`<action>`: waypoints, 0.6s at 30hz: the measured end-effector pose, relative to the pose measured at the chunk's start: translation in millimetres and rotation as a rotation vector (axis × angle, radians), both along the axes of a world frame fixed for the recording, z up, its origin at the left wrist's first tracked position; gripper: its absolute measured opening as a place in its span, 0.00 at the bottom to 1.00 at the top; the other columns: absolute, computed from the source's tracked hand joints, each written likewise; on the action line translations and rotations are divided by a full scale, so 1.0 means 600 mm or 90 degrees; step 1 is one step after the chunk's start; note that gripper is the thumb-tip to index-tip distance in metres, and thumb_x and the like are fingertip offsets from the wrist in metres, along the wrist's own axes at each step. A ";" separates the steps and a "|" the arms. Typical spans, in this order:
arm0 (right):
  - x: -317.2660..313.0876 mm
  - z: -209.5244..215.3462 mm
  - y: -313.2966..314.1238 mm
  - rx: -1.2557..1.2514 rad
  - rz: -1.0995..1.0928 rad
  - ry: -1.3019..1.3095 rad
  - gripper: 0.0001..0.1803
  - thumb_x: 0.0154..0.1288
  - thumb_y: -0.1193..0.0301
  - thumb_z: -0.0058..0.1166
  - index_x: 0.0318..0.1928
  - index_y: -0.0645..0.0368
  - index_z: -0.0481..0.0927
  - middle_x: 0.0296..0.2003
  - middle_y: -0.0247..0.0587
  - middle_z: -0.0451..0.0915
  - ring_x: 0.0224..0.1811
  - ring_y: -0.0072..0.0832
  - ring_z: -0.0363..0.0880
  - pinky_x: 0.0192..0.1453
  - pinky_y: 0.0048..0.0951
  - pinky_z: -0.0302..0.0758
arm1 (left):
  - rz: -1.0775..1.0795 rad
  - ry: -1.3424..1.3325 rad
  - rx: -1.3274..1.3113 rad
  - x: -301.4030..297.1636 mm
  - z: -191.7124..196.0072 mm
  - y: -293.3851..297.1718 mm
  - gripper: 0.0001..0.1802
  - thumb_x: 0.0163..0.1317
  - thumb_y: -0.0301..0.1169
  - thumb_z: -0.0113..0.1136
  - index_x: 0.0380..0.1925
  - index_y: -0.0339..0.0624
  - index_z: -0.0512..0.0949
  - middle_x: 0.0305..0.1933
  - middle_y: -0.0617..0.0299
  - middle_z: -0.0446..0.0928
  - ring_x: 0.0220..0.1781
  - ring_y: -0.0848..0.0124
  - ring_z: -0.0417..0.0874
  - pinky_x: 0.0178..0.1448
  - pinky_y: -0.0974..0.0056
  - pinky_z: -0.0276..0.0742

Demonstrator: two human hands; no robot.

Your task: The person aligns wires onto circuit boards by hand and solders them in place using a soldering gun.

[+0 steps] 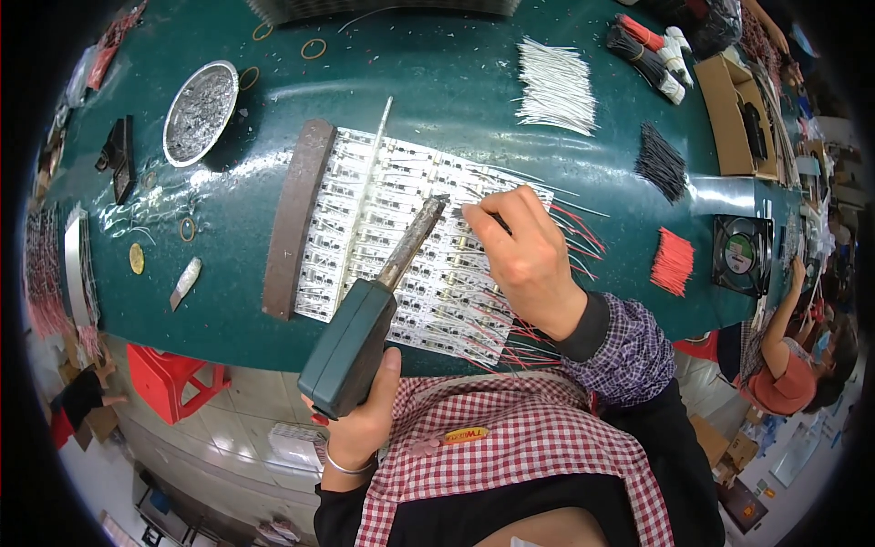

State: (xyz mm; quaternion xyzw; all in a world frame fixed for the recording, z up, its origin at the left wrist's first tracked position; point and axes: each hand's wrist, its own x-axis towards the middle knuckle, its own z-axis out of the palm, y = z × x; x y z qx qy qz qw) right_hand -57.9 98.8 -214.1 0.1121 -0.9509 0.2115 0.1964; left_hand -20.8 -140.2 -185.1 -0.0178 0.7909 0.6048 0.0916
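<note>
My left hand [366, 421] is closed round the dark green grip of a soldering gun [351, 337], whose metal barrel slants up and right over a panel of small white circuit boards [365, 237]. My right hand [524, 246] hovers over the panel's right half, thumb and finger pinched on a thin dark piece too small to name. The gun's tip ends just left of these fingertips. White wires [547, 185] and red wires [577, 230] stick out from the panel's right side. A pale thin rod [365, 196] lies across the boards.
A brown bar [299, 219] borders the panel's left edge. Bundles of white wires [556, 87], black wires [660, 162] and red wires [673, 262] lie to the right, near a small fan [740, 255] and a cardboard box [729, 114]. A bowl of grey scraps [200, 114] stands far left.
</note>
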 end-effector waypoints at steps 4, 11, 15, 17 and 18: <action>-0.001 0.001 -0.001 -0.008 -0.002 -0.001 0.16 0.49 0.81 0.55 0.42 0.68 0.79 0.37 0.44 0.74 0.39 0.37 0.74 0.40 0.32 0.76 | -0.019 -0.032 -0.007 0.002 -0.005 -0.006 0.13 0.60 0.18 0.63 0.45 0.30 0.78 0.27 0.63 0.77 0.22 0.79 0.72 0.24 0.73 0.65; 0.000 0.001 -0.002 0.001 -0.002 -0.006 0.16 0.49 0.80 0.55 0.42 0.68 0.79 0.37 0.43 0.74 0.39 0.37 0.73 0.41 0.32 0.76 | 0.006 -0.082 -0.005 -0.009 0.000 0.014 0.09 0.53 0.24 0.72 0.33 0.34 0.83 0.29 0.62 0.82 0.25 0.75 0.80 0.31 0.69 0.74; -0.002 0.004 -0.003 0.023 -0.005 0.000 0.16 0.49 0.80 0.55 0.42 0.69 0.79 0.36 0.43 0.73 0.39 0.36 0.73 0.40 0.32 0.76 | -0.007 -0.061 -0.022 -0.011 -0.001 0.016 0.07 0.54 0.24 0.71 0.32 0.36 0.83 0.27 0.62 0.81 0.22 0.73 0.78 0.29 0.68 0.71; -0.004 0.005 -0.004 0.033 -0.006 0.003 0.16 0.49 0.80 0.55 0.42 0.69 0.79 0.36 0.43 0.73 0.39 0.36 0.73 0.39 0.31 0.76 | -0.009 -0.073 -0.013 -0.014 0.003 0.017 0.07 0.54 0.24 0.71 0.32 0.36 0.83 0.27 0.62 0.81 0.23 0.73 0.78 0.30 0.68 0.72; -0.004 0.004 -0.004 0.034 -0.007 0.004 0.16 0.49 0.80 0.55 0.41 0.69 0.79 0.35 0.43 0.73 0.39 0.35 0.73 0.39 0.31 0.76 | -0.012 -0.085 -0.004 -0.016 0.004 0.017 0.06 0.54 0.24 0.71 0.31 0.36 0.83 0.27 0.62 0.81 0.24 0.73 0.78 0.31 0.67 0.72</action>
